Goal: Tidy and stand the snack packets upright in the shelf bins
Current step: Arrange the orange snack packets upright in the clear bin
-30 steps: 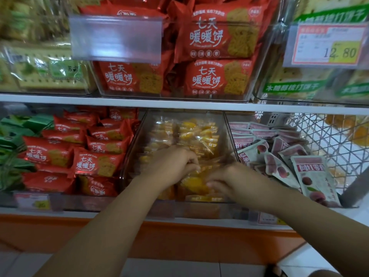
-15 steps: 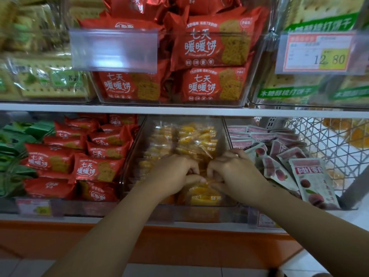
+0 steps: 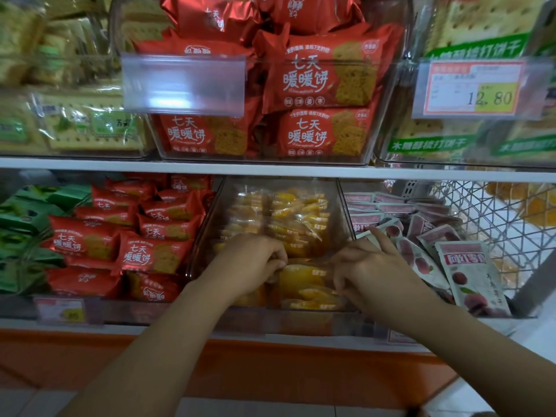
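In the middle bin of the lower shelf: clear packets of yellow snacks (image 3: 296,218) are stacked in rows that run to the back, inside a clear plastic bin (image 3: 341,212).
Front packet: 1 yellow packet (image 3: 307,281) lies at the front of that bin, between the 2 hands, tilted rather than upright.
Left hand: the left hand (image 3: 252,263) has its fingers curled, pinching the packet's left top edge.
Right hand: the right hand (image 3: 373,272) has its fingers curled down onto the packet's right side; the index finger sticks up towards the bin wall.
Left neighbour: red biscuit packets (image 3: 150,254) lie heaped in the next bin, with green packets (image 3: 24,224) beyond them.
Right neighbour: pink-and-white fruit pouches (image 3: 472,275) lean in a loose fan, just beside a white wire basket (image 3: 496,218).
Upper shelf: larger red packets (image 3: 325,79) fill a clear bin; a price tag (image 3: 469,88) reads 12.80.
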